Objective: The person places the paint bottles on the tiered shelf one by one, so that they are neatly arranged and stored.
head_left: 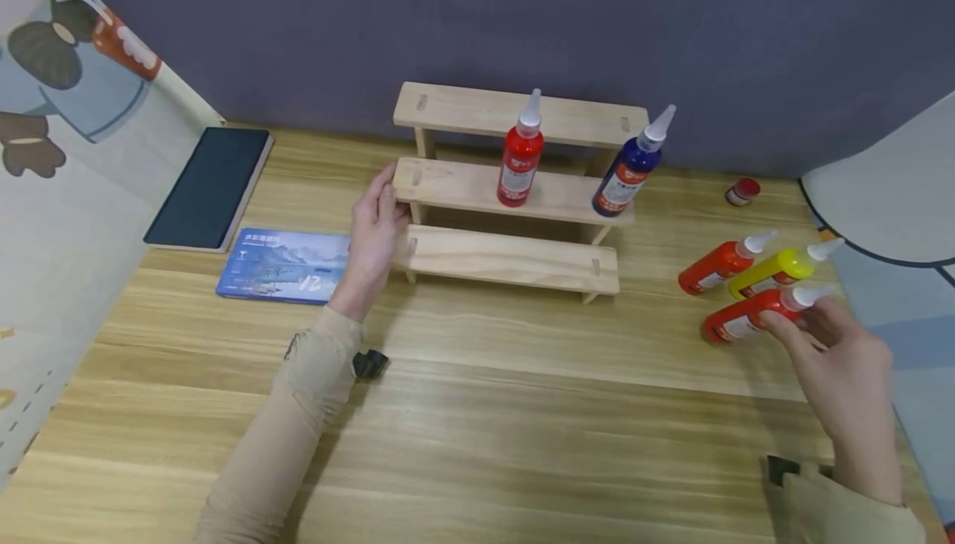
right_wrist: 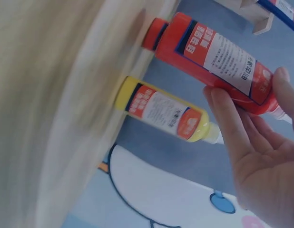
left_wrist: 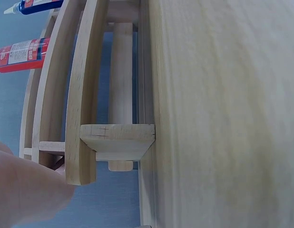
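My left hand (head_left: 373, 225) grips the left end of a three-tiered wooden rack (head_left: 507, 258), at its middle step. On that step stand a red paint bottle (head_left: 520, 162) and a dark blue paint bottle (head_left: 628, 167), both with white pointed nozzles. Over on the right, my right hand (head_left: 843, 361) holds another red paint bottle (right_wrist: 218, 61) near its nozzle end, between thumb and fingers. Its base is close over the table in the right wrist view. Just beyond it stand a yellow paint bottle (head_left: 776, 272) and one more red bottle (head_left: 716, 269), partly hidden in the right wrist view.
A small red-lidded jar (head_left: 743, 191) stands at the back right. Left of the rack lie a blue boxed pad (head_left: 283, 266) with a landscape picture and a dark-covered book (head_left: 212, 187). A grey-blue partition (head_left: 462, 21) closes off the back of the wooden table (head_left: 522, 444).
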Available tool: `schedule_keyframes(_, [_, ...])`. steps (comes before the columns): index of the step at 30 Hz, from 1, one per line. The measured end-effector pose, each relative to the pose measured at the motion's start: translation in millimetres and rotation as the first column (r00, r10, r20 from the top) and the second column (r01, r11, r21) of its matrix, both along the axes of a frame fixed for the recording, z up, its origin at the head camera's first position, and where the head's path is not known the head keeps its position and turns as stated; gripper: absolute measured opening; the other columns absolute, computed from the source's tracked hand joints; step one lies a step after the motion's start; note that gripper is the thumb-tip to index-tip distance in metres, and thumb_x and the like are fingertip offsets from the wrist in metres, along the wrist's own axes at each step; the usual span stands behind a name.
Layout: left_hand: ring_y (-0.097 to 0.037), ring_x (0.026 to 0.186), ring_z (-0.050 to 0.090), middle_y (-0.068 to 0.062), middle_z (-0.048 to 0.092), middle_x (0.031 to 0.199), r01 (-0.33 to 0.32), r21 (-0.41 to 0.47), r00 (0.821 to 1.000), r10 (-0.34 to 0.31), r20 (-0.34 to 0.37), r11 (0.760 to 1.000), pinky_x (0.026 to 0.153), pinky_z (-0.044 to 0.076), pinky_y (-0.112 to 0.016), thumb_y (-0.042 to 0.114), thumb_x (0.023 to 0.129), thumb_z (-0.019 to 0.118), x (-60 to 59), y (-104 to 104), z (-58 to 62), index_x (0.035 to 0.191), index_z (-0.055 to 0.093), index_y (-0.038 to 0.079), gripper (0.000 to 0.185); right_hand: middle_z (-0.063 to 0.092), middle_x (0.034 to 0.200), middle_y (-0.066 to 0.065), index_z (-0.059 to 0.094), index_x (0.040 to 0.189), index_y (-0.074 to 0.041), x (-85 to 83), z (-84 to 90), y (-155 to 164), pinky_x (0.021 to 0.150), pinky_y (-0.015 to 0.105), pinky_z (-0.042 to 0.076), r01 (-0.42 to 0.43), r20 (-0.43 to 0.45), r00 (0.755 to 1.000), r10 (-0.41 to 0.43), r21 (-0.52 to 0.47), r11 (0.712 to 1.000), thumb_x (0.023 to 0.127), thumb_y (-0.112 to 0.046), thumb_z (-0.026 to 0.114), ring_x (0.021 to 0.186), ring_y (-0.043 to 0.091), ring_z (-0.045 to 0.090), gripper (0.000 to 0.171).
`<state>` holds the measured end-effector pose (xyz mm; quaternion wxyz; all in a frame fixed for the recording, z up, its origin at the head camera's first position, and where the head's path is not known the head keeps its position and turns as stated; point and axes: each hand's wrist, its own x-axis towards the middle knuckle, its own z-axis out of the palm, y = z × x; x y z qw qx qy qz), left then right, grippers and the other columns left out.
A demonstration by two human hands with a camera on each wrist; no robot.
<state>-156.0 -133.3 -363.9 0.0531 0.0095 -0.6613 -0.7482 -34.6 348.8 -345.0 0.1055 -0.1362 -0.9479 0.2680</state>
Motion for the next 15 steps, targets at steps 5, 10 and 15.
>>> schedule_keyframes(5, [-0.028, 0.134, 0.045, -0.018, 0.04, 0.15, 0.0, 0.0, 1.0, 0.0, 0.003, 1.0, 0.108, 0.043, -0.032, 0.016, 0.109, 0.029, 0.0, 0, 0.3, 0.152, 0.032, 0.009, 0.045, 0.064, 0.114, 0.018, 0.063, 0.119, 0.001, -2.5, 9.4, -11, 0.069, -0.002, 0.044, -0.041, -0.048, 0.998, 0.04, -0.032, 0.999, 0.088, -0.031, 0.075, 0.087, -0.014, 0.049, 0.046])
schedule_keyframes(10, [-0.028, 0.133, 0.045, -0.018, 0.04, 0.15, -0.002, -0.001, 1.0, 0.002, 0.004, 1.0, 0.109, 0.042, -0.033, 0.016, 0.109, 0.029, 0.0, 1, 0.9, 0.153, 0.031, 0.008, 0.045, 0.059, 0.108, -0.008, 0.063, 0.121, -0.002, -6.6, 18.9, -24, 0.07, -0.004, 0.041, -0.125, -0.097, 0.988, 0.118, -0.068, 0.99, 0.087, -0.026, 0.076, 0.087, -0.017, 0.048, 0.044])
schedule_keyframes(15, [-0.028, 0.133, 0.045, -0.019, 0.04, 0.149, -0.005, -0.002, 1.0, 0.006, 0.011, 1.0, 0.108, 0.043, -0.033, 0.016, 0.109, 0.029, 0.6, 1, 1.4, 0.153, 0.031, 0.008, 0.045, 0.056, 0.1, -0.024, 0.064, 0.118, -0.004, -12.8, 25.4, -36, 0.071, -0.002, 0.044, -0.188, -0.132, 0.976, 0.173, -0.109, 0.976, 0.085, -0.022, 0.079, 0.089, -0.013, 0.054, 0.041])
